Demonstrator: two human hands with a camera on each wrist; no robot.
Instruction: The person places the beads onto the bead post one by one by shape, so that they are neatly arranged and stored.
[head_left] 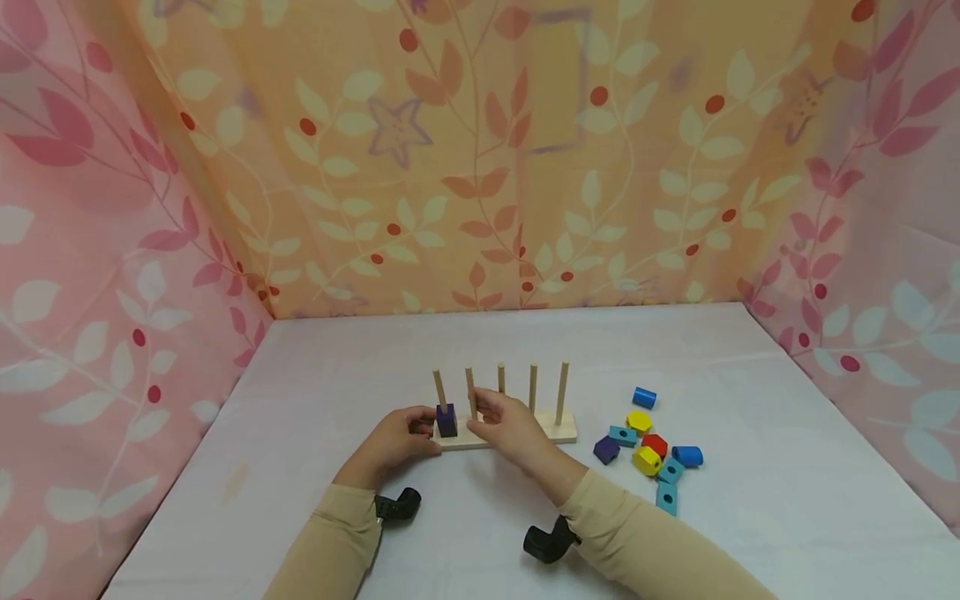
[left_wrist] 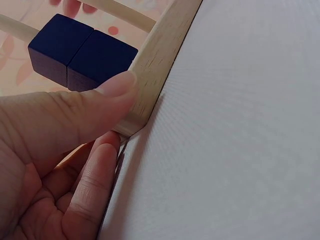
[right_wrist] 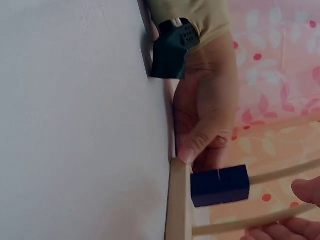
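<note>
A wooden peg base [head_left: 558, 432] with several upright pegs stands mid-table. Two dark blue blocks [head_left: 446, 421] sit stacked on its leftmost peg, seen close up as dark blue blocks [left_wrist: 82, 56] and dark blue blocks [right_wrist: 220, 185]. My left hand [head_left: 423, 433] pinches the base's left end: the thumb [left_wrist: 107, 97] lies on top of the base [left_wrist: 162, 50], with fingers at its corner. My right hand [head_left: 483, 412] hovers by the second peg [head_left: 470, 387] with relaxed fingers [right_wrist: 306, 190] and holds nothing.
Several loose blocks lie right of the base: blue cylinders [head_left: 644, 397], yellow [head_left: 647, 460], red [head_left: 655, 444], purple [head_left: 606, 450] and teal [head_left: 666, 498] pieces. Leaf-patterned cloth walls [head_left: 112, 275] close in the white table [head_left: 315, 392] on three sides.
</note>
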